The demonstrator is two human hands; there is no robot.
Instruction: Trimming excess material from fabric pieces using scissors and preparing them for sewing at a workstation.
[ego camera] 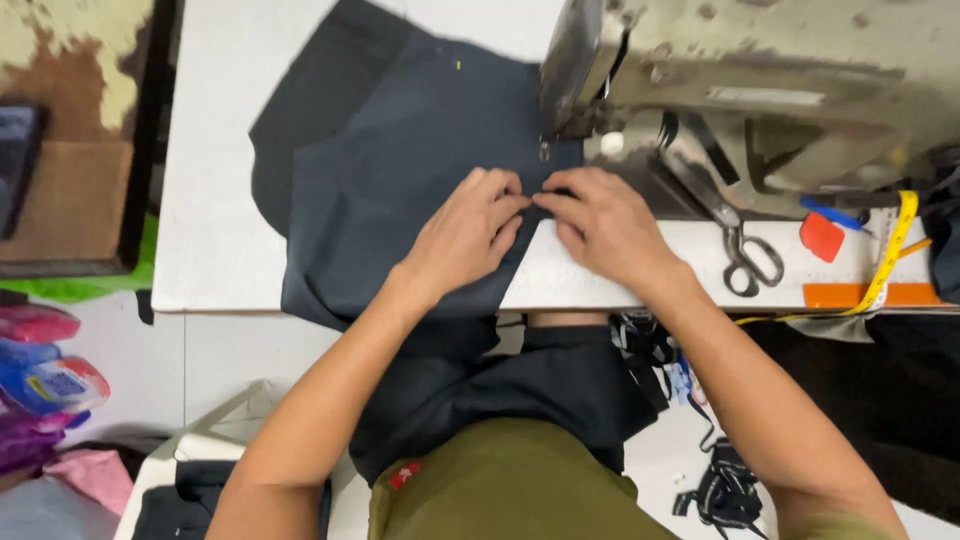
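Beside right hand (605, 225): scissors (745, 250), red chalk (822, 237), yellow tape measure (888, 255).

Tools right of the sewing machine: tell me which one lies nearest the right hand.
The scissors, metal with dark loop handles, lie closest to the right hand; the red chalk and yellow tape measure sit farther right.

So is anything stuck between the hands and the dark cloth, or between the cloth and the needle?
Nothing visible. The left hand and right hand both rest directly on the dark cloth, whose edge already lies under the sewing machine. The scissors lie off to the right.
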